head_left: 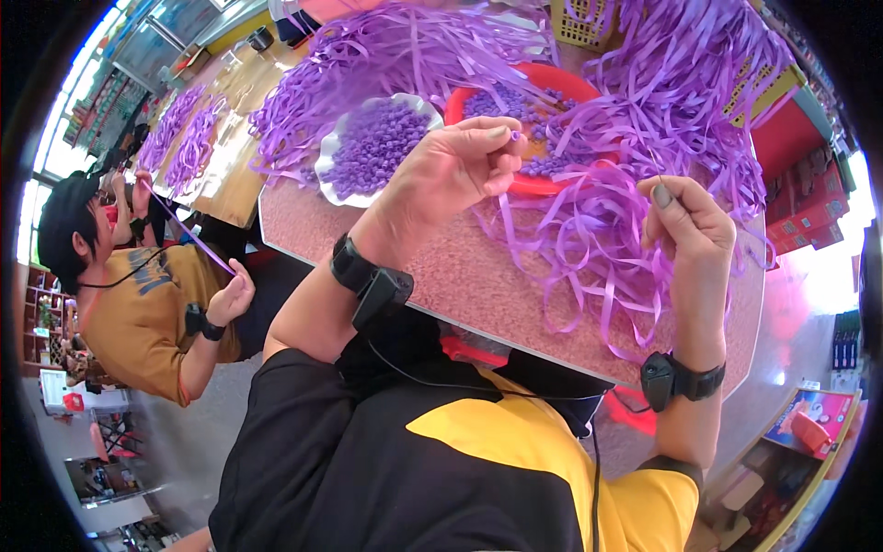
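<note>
My left hand (469, 166) is raised over the near side of the red basin, its thumb and fingertips pinched on a small purple bead (516, 136). To the right, my right hand (685, 216) is closed in a pinch above the ribbons. A very thin, light line rises from its fingertips, too fine to name. Loose purple ribbons (598, 248) curl over the table below and between both hands. The red basin (543, 186) holds more purple beads. Beside my left wrist stands a white scalloped bowl (328, 152) heaped with purple beads (382, 147).
Big piles of purple ribbon (395, 46) cover the back of the pinkish table (441, 267). A yellow basket (581, 23) stands behind, with red boxes (805, 202) at the right. On the left, a co-worker (147, 304) stretches a purple ribbon near a wooden table (244, 101).
</note>
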A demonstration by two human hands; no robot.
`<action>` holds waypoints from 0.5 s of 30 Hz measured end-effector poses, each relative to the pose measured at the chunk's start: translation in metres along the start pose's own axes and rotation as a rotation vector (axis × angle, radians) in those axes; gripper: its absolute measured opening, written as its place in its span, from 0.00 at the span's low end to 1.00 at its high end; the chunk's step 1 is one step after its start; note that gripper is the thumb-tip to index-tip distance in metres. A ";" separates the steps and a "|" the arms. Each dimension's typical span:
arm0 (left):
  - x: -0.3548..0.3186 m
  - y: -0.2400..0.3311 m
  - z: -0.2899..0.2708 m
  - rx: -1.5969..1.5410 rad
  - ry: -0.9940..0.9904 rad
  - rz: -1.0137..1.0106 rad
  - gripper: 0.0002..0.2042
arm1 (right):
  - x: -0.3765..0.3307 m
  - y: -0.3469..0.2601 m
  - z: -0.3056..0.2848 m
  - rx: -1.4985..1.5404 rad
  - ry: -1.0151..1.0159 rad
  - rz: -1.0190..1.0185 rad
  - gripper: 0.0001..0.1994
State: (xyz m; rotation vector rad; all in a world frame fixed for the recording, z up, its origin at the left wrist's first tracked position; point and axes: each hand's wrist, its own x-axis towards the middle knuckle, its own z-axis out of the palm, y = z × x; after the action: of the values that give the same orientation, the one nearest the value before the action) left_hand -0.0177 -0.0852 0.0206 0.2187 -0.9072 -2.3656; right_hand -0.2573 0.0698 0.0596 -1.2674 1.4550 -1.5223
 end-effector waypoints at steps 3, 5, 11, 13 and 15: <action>-0.007 0.000 0.000 -0.078 -0.005 -0.005 0.08 | 0.001 0.005 0.000 0.024 -0.006 -0.018 0.09; -0.011 -0.001 0.003 -0.110 0.019 0.001 0.08 | 0.001 0.004 0.001 0.009 -0.014 -0.005 0.09; -0.016 -0.001 0.006 -0.088 0.106 0.009 0.07 | 0.000 0.006 0.002 -0.004 -0.012 0.021 0.09; -0.016 0.000 0.003 -0.087 0.075 0.017 0.07 | 0.001 0.007 0.003 -0.032 -0.008 0.024 0.09; -0.017 0.001 -0.004 -0.121 0.048 0.013 0.08 | 0.002 0.010 0.003 -0.008 -0.011 -0.001 0.09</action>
State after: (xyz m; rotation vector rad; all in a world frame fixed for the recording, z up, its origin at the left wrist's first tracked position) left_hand -0.0021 -0.0775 0.0173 0.2193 -0.7378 -2.3830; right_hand -0.2567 0.0654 0.0498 -1.2801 1.4546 -1.5094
